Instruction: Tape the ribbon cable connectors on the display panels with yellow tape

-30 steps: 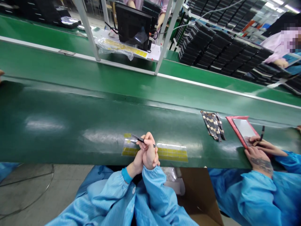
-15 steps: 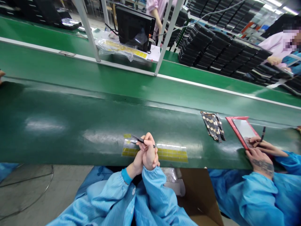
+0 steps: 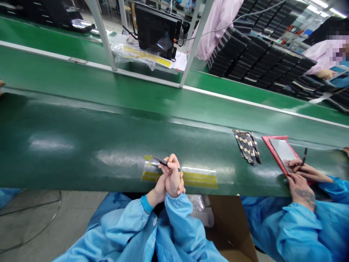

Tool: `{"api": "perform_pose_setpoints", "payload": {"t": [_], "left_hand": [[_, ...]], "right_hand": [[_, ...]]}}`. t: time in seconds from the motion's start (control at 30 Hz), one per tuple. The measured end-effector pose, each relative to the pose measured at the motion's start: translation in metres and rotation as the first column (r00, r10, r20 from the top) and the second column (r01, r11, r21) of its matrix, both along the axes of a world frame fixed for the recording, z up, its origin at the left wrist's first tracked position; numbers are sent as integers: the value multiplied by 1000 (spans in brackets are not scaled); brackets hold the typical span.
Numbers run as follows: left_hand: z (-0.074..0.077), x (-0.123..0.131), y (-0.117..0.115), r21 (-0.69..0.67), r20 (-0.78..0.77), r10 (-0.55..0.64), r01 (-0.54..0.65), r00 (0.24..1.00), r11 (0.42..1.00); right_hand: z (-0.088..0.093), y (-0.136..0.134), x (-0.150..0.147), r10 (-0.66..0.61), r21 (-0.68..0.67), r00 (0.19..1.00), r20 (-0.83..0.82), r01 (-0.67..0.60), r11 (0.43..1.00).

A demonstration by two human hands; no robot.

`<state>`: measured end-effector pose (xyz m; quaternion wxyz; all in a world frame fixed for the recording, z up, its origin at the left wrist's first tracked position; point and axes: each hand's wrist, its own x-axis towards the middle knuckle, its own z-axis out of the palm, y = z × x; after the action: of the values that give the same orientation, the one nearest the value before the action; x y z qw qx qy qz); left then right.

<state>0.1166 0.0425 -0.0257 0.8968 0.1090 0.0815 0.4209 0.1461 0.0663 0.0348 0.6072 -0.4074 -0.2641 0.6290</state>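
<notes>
My right hand (image 3: pixel 172 174) pinches a pair of black tweezers (image 3: pixel 160 161) between thumb and fingers, their tips pointing to the upper left. Around my right wrist wraps my left hand (image 3: pixel 160 188), with its fingertips showing on the far side. Beneath both hands, near the front edge of the green work surface, lies a clear sheet with rows of yellow stickers (image 3: pixel 200 178). The middle of this sheet is hidden by my hands. At its upper left, a yellow piece (image 3: pixel 148 157) shows just beyond the tweezer tips.
Black-and-gold flex strips (image 3: pixel 247 146) lie to the right. Beyond them, a co-worker's hands (image 3: pixel 302 182) work on a red-framed panel (image 3: pixel 285 149). A cardboard box (image 3: pixel 231 225) stands below the edge. Across are a monitor (image 3: pixel 156 31), metal posts and stacked black trays (image 3: pixel 253 58).
My hands and the tweezers stay in place. Across the bench, a person in pink has moved to the right, beside the stacked trays. The co-worker's tattooed hand has shifted slightly.
</notes>
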Motion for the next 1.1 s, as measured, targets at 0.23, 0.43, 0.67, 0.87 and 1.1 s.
{"api": "perform_pose_setpoints", "payload": {"t": [0.23, 0.43, 0.67, 0.87, 1.1], "left_hand": [[1, 0, 0, 14, 11, -8, 8, 1000, 1000], [1, 0, 0, 15, 11, -8, 8, 1000, 1000], [1, 0, -1, 5, 0, -6, 6, 1000, 1000], [2, 1, -1, 4, -12, 13, -13, 1000, 1000], [5, 0, -1, 8, -21, 14, -14, 1000, 1000]], "right_hand": [[4, -2, 1, 20, -14, 999, -35, -21, 1000], [9, -2, 0, 26, -17, 999, -41, -27, 999], [18, -2, 0, 36, -7, 999, -14, -37, 999], [12, -3, 1, 36, -7, 998, -59, -36, 999], [10, -3, 1, 31, -14, 998, -50, -32, 999]]}}
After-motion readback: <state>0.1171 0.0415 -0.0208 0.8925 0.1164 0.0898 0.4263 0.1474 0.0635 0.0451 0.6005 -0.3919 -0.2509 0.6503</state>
